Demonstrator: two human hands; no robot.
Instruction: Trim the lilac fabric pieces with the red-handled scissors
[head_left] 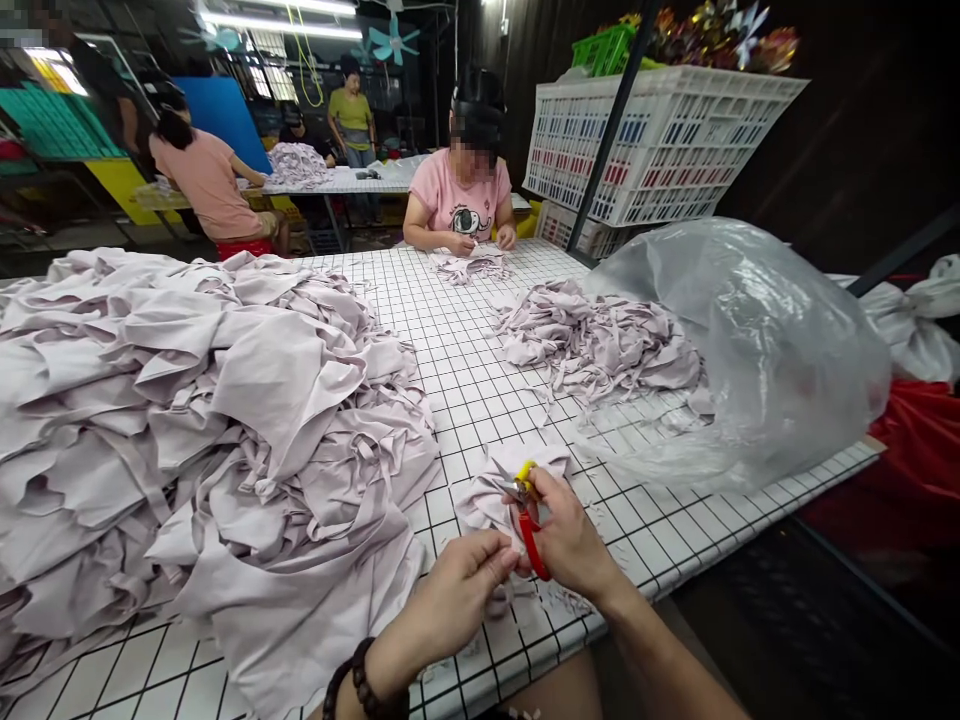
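My right hand (571,540) is closed around small thread snips (525,510) with a red and yellow handle, blades pointing up and left. My left hand (461,590) pinches a piece of pale lilac cloth (491,495) just beside the snips, fingers pressed together. A beaded bracelet sits on my left wrist. Both hands hover over the near edge of the white grid-patterned table (465,390). The small cloth piece lies bunched under the snips.
A big heap of lilac cloth (202,420) fills the table's left side. A smaller pile of strips (600,345) lies beside a clear plastic bag (750,350) on the right. A person in pink works at the far end; others sit behind. White crates (660,140) stand at back right.
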